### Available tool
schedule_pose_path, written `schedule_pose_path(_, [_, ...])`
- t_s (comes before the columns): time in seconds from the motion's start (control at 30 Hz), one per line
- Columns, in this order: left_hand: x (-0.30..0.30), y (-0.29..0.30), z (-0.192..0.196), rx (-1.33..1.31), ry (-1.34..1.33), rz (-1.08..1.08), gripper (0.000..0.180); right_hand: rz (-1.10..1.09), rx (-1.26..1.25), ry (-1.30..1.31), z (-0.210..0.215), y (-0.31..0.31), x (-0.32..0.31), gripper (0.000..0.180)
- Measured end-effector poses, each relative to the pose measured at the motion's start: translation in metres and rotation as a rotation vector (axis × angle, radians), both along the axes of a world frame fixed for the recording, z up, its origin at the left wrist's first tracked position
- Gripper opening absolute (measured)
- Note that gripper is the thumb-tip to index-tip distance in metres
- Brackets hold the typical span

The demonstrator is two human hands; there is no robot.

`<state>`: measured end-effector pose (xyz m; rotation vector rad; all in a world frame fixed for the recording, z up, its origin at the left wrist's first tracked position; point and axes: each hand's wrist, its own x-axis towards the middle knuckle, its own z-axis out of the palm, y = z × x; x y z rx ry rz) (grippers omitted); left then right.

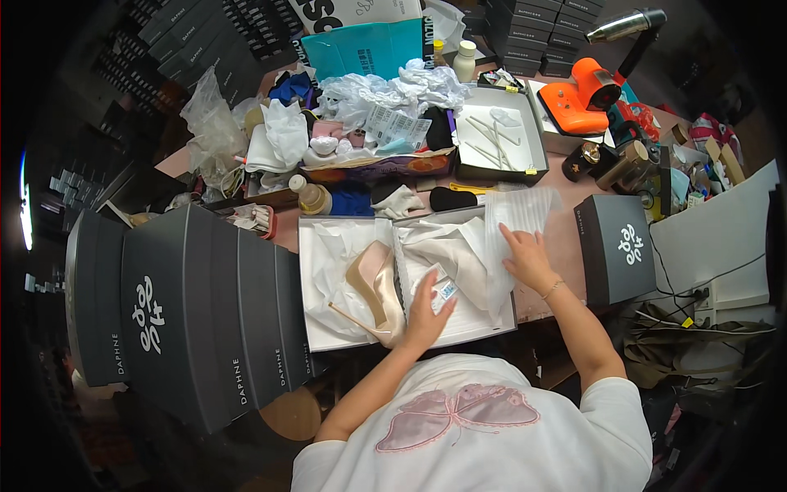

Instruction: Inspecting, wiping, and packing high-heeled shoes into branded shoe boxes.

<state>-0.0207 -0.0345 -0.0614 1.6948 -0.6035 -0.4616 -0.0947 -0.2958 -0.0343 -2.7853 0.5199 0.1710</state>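
Observation:
An open white shoe box (321, 328) lined with white tissue paper lies in front of me. A beige high-heeled shoe (375, 287) rests on its side in the box's left half. My left hand (426, 310) presses down in the middle of the box, fingers on a small white and blue packet (445, 292) beside a cream dust bag (447, 246). My right hand (527, 256) lies flat, fingers spread, on a sheet of white foam wrap (518, 215) draped over the box's right edge.
A row of dark grey shoe boxes (188, 312) stands at my left, and one more dark grey box (616, 246) at my right. Behind are a box of crumpled paper and cloth (361, 123), a lid with sticks (496, 135), an orange device (578, 98) and bottles.

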Motion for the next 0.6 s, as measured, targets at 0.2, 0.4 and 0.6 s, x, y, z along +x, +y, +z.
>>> schedule_pose_path(0.2, [-0.005,-0.064,-0.026,0.344,-0.542,-0.321,0.073,-0.261,0.124,-0.784,0.064,-0.004,0.002,0.052])
schedule_pose_path(0.4, [-0.100,-0.093,-0.002,-0.263,-0.128,-1.129,0.046,0.288,0.386,-0.362,0.022,0.077,0.075,0.063])
schedule_pose_path(0.6, [-0.044,-0.027,-0.001,0.117,0.137,-0.748,0.038,0.160,0.198,-0.029,-0.078,0.049,0.066,0.057])
